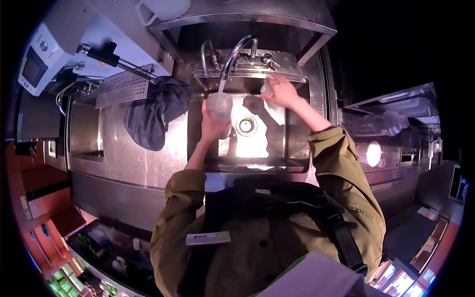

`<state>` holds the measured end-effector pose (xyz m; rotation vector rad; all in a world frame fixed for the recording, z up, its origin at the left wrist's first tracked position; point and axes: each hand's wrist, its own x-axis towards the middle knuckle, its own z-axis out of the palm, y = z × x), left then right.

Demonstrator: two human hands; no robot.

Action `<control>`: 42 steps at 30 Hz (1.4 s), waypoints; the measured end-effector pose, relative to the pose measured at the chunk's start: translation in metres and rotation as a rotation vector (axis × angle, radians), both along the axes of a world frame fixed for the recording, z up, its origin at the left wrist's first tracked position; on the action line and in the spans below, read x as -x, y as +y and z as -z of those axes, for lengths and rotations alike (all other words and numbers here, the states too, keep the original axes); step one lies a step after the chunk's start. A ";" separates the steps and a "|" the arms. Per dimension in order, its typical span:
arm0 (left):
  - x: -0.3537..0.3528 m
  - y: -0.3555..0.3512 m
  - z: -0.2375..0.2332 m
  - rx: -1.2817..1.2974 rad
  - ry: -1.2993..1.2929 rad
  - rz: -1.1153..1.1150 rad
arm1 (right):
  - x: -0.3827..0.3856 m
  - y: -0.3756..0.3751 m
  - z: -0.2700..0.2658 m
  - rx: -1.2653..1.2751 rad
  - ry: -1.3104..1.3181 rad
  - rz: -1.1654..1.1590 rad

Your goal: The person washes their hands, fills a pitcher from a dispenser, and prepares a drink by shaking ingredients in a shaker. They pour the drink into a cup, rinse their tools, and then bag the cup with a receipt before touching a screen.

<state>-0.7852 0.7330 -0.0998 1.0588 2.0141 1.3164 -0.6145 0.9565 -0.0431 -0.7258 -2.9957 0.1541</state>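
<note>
Left hand (212, 123) is wrapped round a translucent plastic cup (219, 105), fingers closed on its lower wall. The cup is upright over the left half of the stainless steel sink basin (297, 148). A thin water stream (222, 85) from the curved chrome gooseneck tap (236, 52) drops onto the cup's mouth.

Right hand (283, 92) is at the basin's back right, near the rim, pinched on a small clear plastic piece (266, 88). It's possibly a lid or a smaller cup; the glare is too strong to tell. Both hands are closed on something, neither is free.

Handling, my read:
- The cup looks thin-walled and light, and gets heavier as water goes in.
- Wet plastic is slippery.
- The wall will likely flex if squeezed, so a full wrap on the mid-to-low body at moderate pressure, not at the rim.
- It's not fragile. A slip into the basin would spill it, not break it.
- The clear piece is light and slick. An edge pinch seems adequate.

Around:
- A round metal drain (246, 125) sits in the basin floor, between my forearms, with a bright reflection around it.
- A dark grey crumpled cloth (151, 119) lies on the steel worktop (123, 163), just left of the basin.
- A perforated metal tray (121, 88) is behind the cloth.
- A white boxy machine with a small screen (44, 54) stands further back on the left.
</note>
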 end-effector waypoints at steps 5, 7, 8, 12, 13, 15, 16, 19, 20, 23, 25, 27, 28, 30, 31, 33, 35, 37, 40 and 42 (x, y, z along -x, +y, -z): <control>-0.006 -0.001 0.020 -0.008 -0.208 -0.175 | -0.026 -0.041 0.003 0.260 0.047 0.086; -0.006 -0.001 0.028 -0.022 -0.162 -0.303 | -0.041 -0.052 0.005 0.317 0.085 0.153; -0.006 0.002 0.032 -0.035 -0.028 -0.207 | -0.046 -0.053 0.005 0.338 0.111 0.184; 0.001 -0.004 0.037 -0.065 -0.029 -0.253 | -0.066 -0.066 0.003 0.451 0.190 0.248; 0.002 -0.006 0.041 -0.045 -0.045 -0.167 | -0.068 -0.065 0.003 0.479 0.225 0.253; -0.007 -0.007 0.031 0.008 0.037 -0.054 | -0.076 -0.067 0.005 0.550 0.287 0.264; -0.013 -0.011 0.021 0.048 0.130 -0.025 | -0.080 -0.074 0.008 0.599 0.310 0.272; 0.000 -0.015 0.026 0.056 -0.088 -0.201 | -0.087 -0.079 0.007 0.713 0.350 0.297; 0.007 -0.016 0.051 -0.002 0.168 -0.110 | -0.090 -0.081 0.007 0.784 0.365 0.312; 0.001 -0.016 0.041 0.146 0.006 -0.212 | -0.095 -0.086 0.019 0.653 0.397 0.343; -0.006 -0.013 0.017 0.174 0.069 -0.128 | -0.093 -0.080 0.017 0.706 0.423 0.366; -0.020 -0.012 0.017 0.220 0.195 -0.069 | -0.096 -0.085 -0.007 1.088 0.328 0.497; -0.021 -0.014 0.026 0.129 0.192 -0.046 | -0.097 -0.086 0.004 1.009 0.459 0.431; -0.018 -0.017 0.041 -0.042 -0.337 -0.148 | -0.100 -0.083 0.014 1.022 0.538 0.457; -0.020 -0.019 0.046 -0.021 -0.511 -0.191 | -0.101 -0.081 0.016 1.042 0.570 0.473; -0.034 -0.018 0.054 0.026 -0.863 -0.266 | -0.104 -0.078 0.013 1.081 0.637 0.520; -0.053 -0.013 0.059 -0.017 -1.183 -0.230 | -0.109 -0.079 0.007 1.088 0.745 0.571; -0.060 0.004 0.072 0.026 -1.404 -0.170 | -0.114 -0.078 -0.008 1.091 0.848 0.574; -0.077 0.025 0.061 -0.165 -1.704 -0.131 | -0.126 -0.073 -0.022 1.135 0.950 0.596; -0.087 0.033 0.058 -0.289 -1.862 0.135 | -0.135 -0.066 -0.017 1.125 0.978 0.620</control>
